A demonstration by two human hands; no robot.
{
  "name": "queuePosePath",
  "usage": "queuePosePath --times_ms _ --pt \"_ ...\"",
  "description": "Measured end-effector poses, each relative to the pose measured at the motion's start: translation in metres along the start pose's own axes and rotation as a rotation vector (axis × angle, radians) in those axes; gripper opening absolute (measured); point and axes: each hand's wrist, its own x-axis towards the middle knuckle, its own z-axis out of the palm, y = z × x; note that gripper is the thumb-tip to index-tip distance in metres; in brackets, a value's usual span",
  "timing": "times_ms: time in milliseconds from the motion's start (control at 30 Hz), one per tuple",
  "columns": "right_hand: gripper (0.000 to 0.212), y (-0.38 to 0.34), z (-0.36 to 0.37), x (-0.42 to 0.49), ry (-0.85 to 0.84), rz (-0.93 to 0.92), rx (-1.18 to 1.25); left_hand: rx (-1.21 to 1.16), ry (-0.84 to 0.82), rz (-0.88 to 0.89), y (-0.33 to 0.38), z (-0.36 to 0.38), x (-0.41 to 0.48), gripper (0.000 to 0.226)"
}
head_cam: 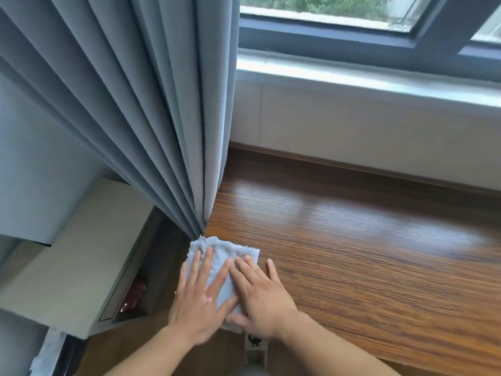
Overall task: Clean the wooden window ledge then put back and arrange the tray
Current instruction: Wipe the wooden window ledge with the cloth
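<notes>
My left hand [199, 299] and right hand [260, 297] lie side by side, both flat with fingers straight and spread, pressing a pale blue cloth [225, 252] onto the near left corner of the wooden window ledge [352, 253]. My right little finger rests on bare wood just beside the cloth. The cloth's far edge touches the foot of the grey-blue curtain [135, 118]. Beyond the glossy ledge rise a pale wall panel [352, 131], a white sill [352, 82] and the dark-framed window [339, 42].

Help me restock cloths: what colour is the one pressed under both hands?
The cloth is plain pale blue-grey, with no pattern; the head view shows it best.
</notes>
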Motion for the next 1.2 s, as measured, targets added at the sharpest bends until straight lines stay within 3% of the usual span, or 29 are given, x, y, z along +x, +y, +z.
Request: queuePosePath --times_ms 67,167,267,500,800,967,1200 --pt "0.087 0.01 -0.003 -0.013 0.074 0.053 0.028 -0.051 0.043 0.032 -0.009 -0.009 -0.007 0.073" --pt "0.077 0.008 0.01 -0.03 0.051 0.084 0.008 -0.01 0.078 0.201 -0.034 -0.019 -0.02 0.072" --pt "0.077 -0.014 0.018 -0.023 0.021 0.031 -0.002 0.124 0.011 0.326 -0.05 -0.013 -0.019 0.074" --pt "0.084 0.003 0.03 -0.019 -0.024 0.063 -0.026 0.157 0.026 0.361 -0.026 0.008 -0.004 0.072" --pt "0.099 0.14 0.029 -0.139 -0.058 0.192 -0.064 -0.038 -0.074 0.444 0.155 0.027 0.036 0.077" --pt "0.093 0.221 0.008 -0.204 -0.151 0.25 -0.035 -0.13 -0.132 0.396 0.268 0.03 0.049 0.081" --pt "0.096 0.292 -0.006 -0.25 -0.194 0.246 0.077 -0.097 -0.2 0.443 0.342 0.042 0.075 0.094"
